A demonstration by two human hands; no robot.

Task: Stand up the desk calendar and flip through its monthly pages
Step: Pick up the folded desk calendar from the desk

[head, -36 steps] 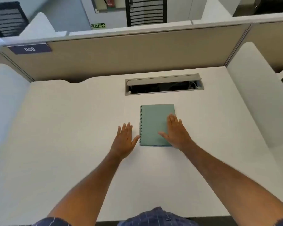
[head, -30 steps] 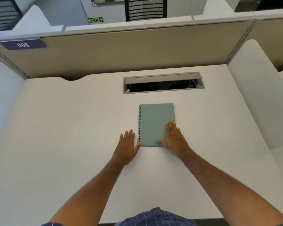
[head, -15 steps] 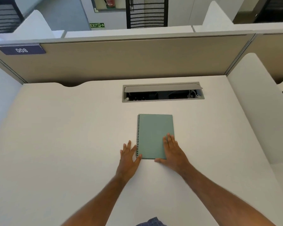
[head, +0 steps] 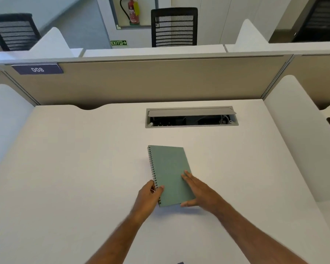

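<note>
The desk calendar (head: 169, 168) is a green, spiral-bound pad, folded shut, with its wire spine along the left edge. It sits on the white desk (head: 84, 168) near the middle, turned slightly anticlockwise. My left hand (head: 148, 197) grips the near end of the spine, thumb on the cover and fingers curled at the edge. My right hand (head: 198, 191) has its fingers spread flat on the cover's near right corner, with the thumb at the near edge.
An open grey cable tray (head: 191, 117) is set into the desk behind the calendar. A beige partition (head: 160, 80) closes the back, with white side dividers left (head: 6, 119) and right (head: 293, 130). Black office chairs stand beyond the partition.
My left hand moved from flat on the desk to gripping the spine's near end. The calendar has been rotated slightly and pulled nearer. The camera tilted upward.
</note>
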